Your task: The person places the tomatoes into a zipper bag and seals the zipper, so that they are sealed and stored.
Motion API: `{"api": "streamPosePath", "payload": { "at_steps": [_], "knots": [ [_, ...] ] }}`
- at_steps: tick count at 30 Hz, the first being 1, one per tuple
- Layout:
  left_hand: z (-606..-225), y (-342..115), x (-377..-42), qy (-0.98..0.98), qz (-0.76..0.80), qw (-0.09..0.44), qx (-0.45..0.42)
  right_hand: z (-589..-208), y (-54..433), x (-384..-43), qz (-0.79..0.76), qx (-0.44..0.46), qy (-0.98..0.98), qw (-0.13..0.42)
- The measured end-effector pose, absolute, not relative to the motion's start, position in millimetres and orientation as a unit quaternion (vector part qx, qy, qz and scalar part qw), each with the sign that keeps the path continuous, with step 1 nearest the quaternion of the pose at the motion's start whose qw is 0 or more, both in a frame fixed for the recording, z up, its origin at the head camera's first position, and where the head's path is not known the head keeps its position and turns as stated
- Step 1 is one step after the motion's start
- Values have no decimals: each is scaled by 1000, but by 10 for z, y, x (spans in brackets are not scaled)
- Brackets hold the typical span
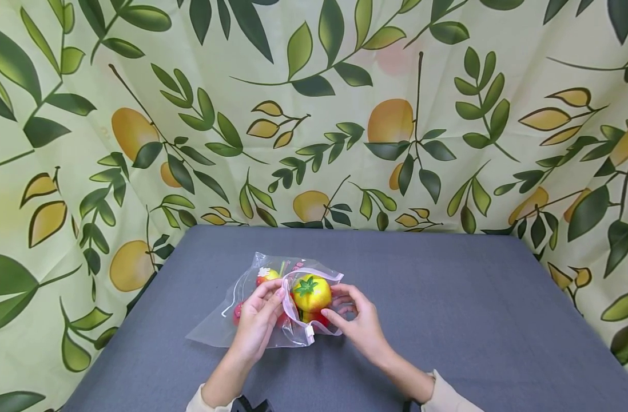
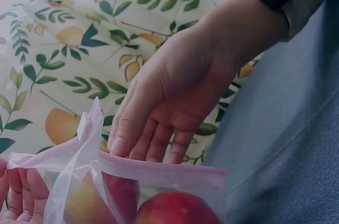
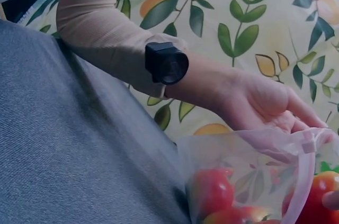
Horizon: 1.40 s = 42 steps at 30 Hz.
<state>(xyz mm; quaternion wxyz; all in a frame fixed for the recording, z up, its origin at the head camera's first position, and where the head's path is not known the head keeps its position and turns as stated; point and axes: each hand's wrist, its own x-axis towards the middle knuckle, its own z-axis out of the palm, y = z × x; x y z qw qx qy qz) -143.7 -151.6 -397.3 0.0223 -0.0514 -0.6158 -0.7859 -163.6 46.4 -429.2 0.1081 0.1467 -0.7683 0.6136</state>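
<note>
A clear bag with a pink rim and a white zip slider lies with its mouth open to the right. My left hand pinches the near-left side of that rim. In the mouth sits a yellow tomato with a green leafy top, a red one partly under it. My right hand is at the tomato's right side, thumb and fingers spread apart. The left wrist view shows this hand over the pink rim, fingers hanging behind it. Red fruit shows through the plastic.
More toy-like red and yellow fruit rests inside the bag's left part. Bag and hands are over a grey cloth-covered table. A leaf-and-fruit print curtain stands behind and along both sides.
</note>
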Motion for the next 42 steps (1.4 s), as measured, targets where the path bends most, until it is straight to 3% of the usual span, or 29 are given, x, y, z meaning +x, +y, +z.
{"api": "streamPosePath", "payload": {
  "at_steps": [10,17,30,37,42],
  "knots": [
    [-3977,-1515,-1441,-620,-782,19,-54,-4351,442,-1604,604,270,-734,153],
    [-3980,-1509,-1453,-621,-781,13,-64,-4341,414,-1576,605,348,-711,89],
    [-3970,-1498,-1452,-625,-779,11,-48,-4325,492,-1541,623,333,-707,-13],
    [-3974,-1495,-1459,-625,-779,8,-39,-4417,614,-1535,654,256,-711,21],
    [-3979,-1497,-1462,-627,-778,5,-34,-4475,688,-1520,662,253,-705,21]
  ]
}}
